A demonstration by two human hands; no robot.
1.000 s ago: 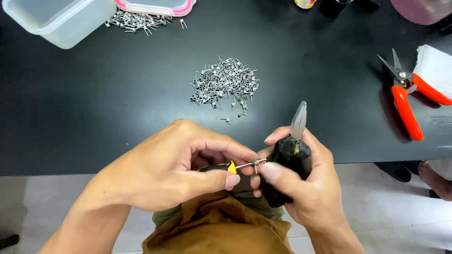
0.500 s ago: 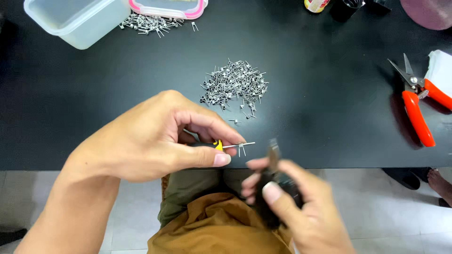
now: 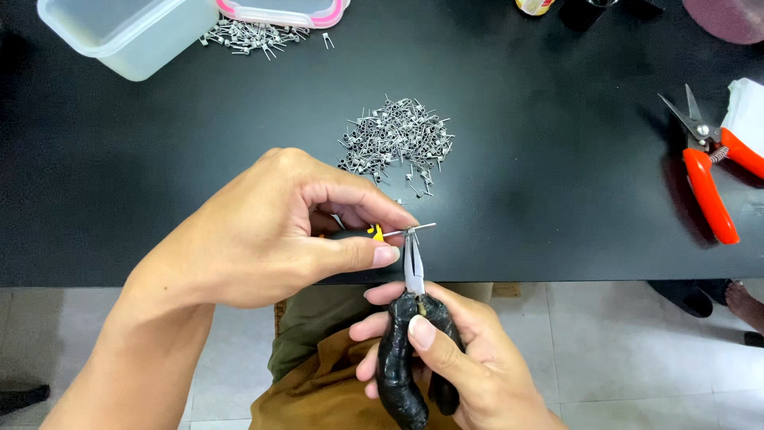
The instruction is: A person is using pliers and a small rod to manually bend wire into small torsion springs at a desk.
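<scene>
Head view shows the left hand (image 3: 270, 231) pinching a thin metal pin (image 3: 410, 229) over the table edge. The right hand (image 3: 446, 358) squeezes black pliers (image 3: 412, 334), whose tips touch the pin. A pile of tiny metal bits (image 3: 395, 142) lies on the black table (image 3: 541, 159) behind.

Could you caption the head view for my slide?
Left hand holds a thin rod while right hand grips it with needle-nose pliers.
</scene>
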